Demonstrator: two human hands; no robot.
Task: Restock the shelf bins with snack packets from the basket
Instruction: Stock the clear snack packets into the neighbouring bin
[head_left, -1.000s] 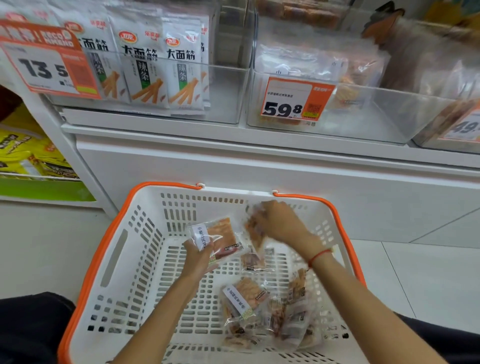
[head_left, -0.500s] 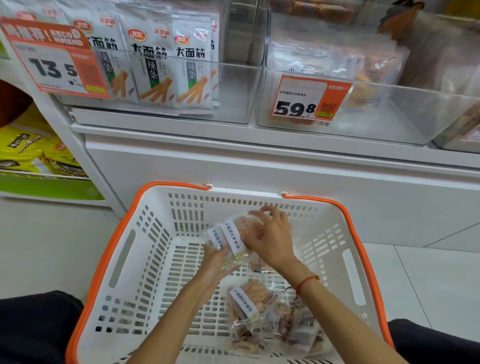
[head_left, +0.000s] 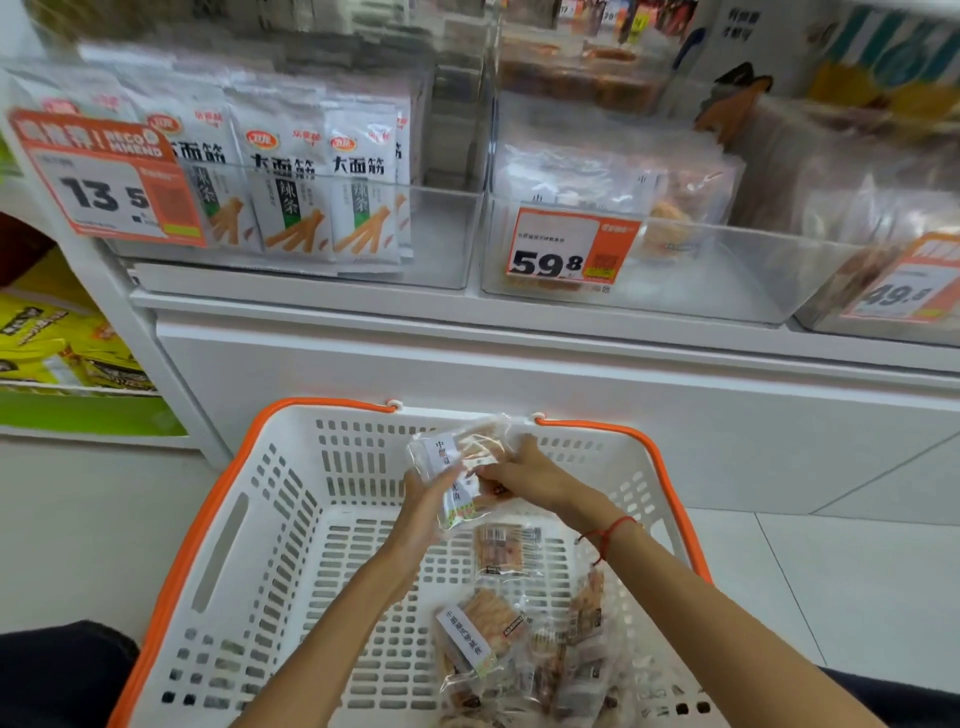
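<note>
Snack packets gripped by left hand and right hand, white basket on pale floor, shelf bins above.

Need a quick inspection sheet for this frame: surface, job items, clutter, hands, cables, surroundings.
Surface: white floor tiles; white shelf.
Job's things: basket on the floor; loose packets inside; clear 59.8 bin partly filled.
Clutter: nothing seen.
Grippers: left hand and right hand both hold a held stack of packets above the basket.
Cables: nothing seen.
Surroundings: 13.5 bin of white bags; yellow bags on the left.
</note>
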